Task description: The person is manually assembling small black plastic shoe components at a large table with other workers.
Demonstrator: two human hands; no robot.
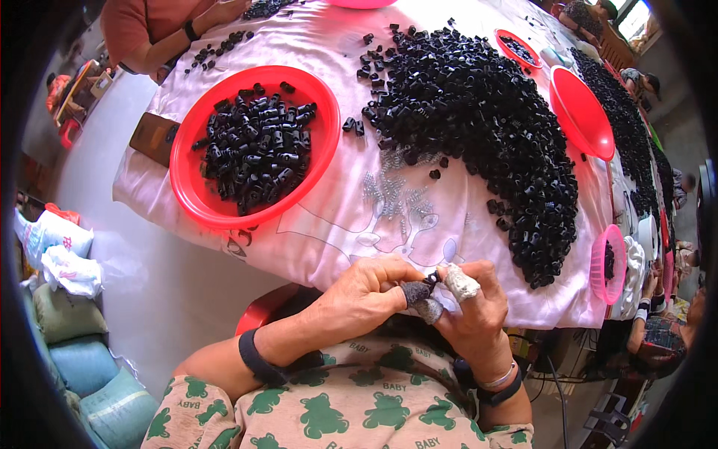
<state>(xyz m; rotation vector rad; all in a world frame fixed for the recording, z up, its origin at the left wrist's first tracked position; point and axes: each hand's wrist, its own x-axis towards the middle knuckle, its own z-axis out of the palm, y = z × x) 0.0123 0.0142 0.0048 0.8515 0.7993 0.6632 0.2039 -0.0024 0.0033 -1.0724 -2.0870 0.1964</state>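
A pink cloth (314,224) covers the surface, and the big red bowl (196,196) on it serves as the landmark. The bowl holds a heap of small black plastic pieces (258,153). To the right of the bowl spreads a much larger pile of black pieces (486,127), curving down toward the near edge of the surface. Between the bowl and that pile, slightly nearer the person, lies a scatter of small metal springs (393,196). Just left of the bowl a brown flat object (153,138) rests at the cloth's edge. Far right of the bowl a tilted red bowl (580,112) stands, and beyond it a small pink basket (615,263). Above the bowl, another person's forearm (161,37) reaches onto the surface.

The fisheye rim darkens the corners and cuts off the people at the right edge. The tiny part between the fingers is mostly covered by them, so its shape is hard to make out; it seems to be one of the black pieces.

Below and to the right of the bowl, off the surface's near edge, the left hand (359,299) and right hand (471,314) meet, both pinched narrowly on a small black part (431,280). The fingertips wear grey wraps.
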